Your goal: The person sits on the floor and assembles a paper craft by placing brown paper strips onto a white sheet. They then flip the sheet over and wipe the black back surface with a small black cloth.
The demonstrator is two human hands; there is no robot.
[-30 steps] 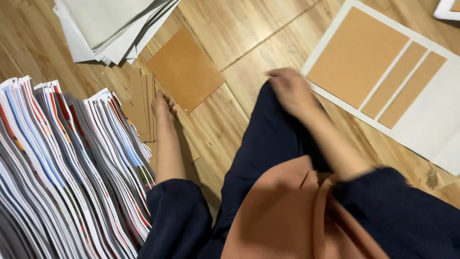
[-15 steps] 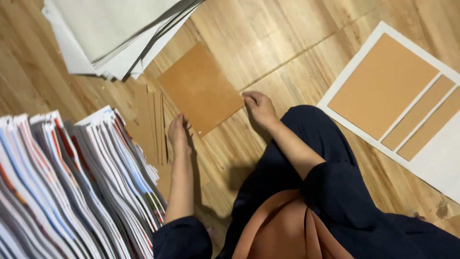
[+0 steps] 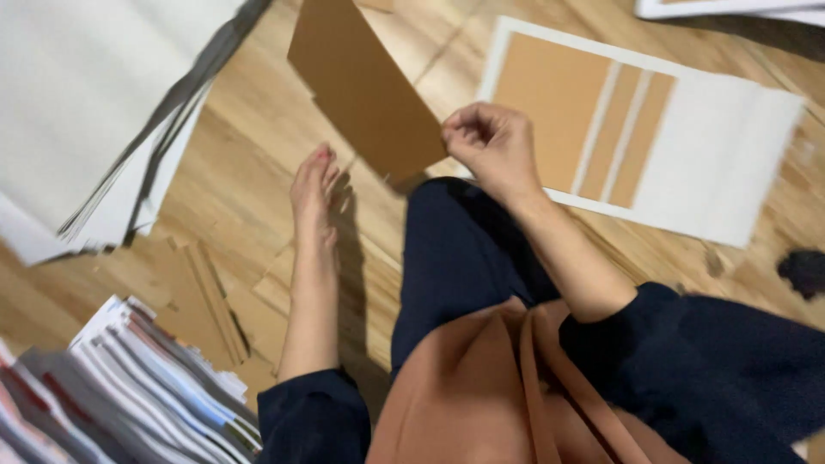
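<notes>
My right hand (image 3: 491,148) pinches the near corner of a brown cardboard rectangle (image 3: 361,86), which is tilted up off the wooden floor. My left hand (image 3: 314,187) lies flat on the floor to the left of the card, fingers stretched out, holding nothing. Both arms wear dark blue sleeves. My dark trouser leg (image 3: 460,258) lies between the two hands.
A white sheet with brown rectangles stuck on it (image 3: 713,172) lies to the right. A loose pile of white sheets (image 3: 94,120) is at upper left, a stack of printed sheets (image 3: 129,387) at lower left, with brown card strips (image 3: 206,296) beside it.
My right hand reached left to the brown card, took hold of its corner and lifted it off the floor. My left hand stayed on the floor.
</notes>
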